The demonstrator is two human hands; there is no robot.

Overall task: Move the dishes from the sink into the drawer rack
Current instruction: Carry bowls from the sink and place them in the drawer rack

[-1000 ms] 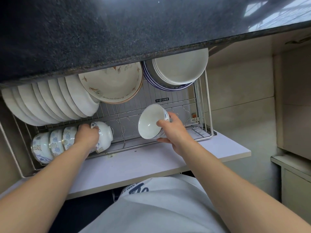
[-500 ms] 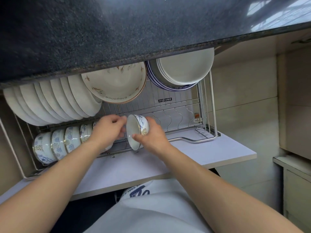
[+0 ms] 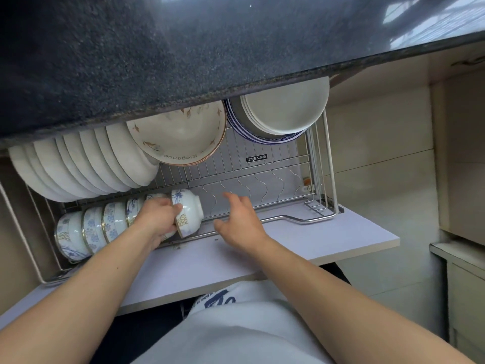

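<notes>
Now left hand [image 3: 157, 219] on bowl [image 3: 187, 212]

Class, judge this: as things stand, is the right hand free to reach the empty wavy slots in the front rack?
Probably yes: the right hand is open, holds nothing, and hovers beside the empty slots, nothing between them.

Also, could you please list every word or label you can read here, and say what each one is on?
"Elegance", upside down, on the rim of the leaf-patterned bowl.
"HONTAI" plus small unreadable characters, on the black label on the rack.
Dark blue print on the white shirt: too folded to read.
</notes>
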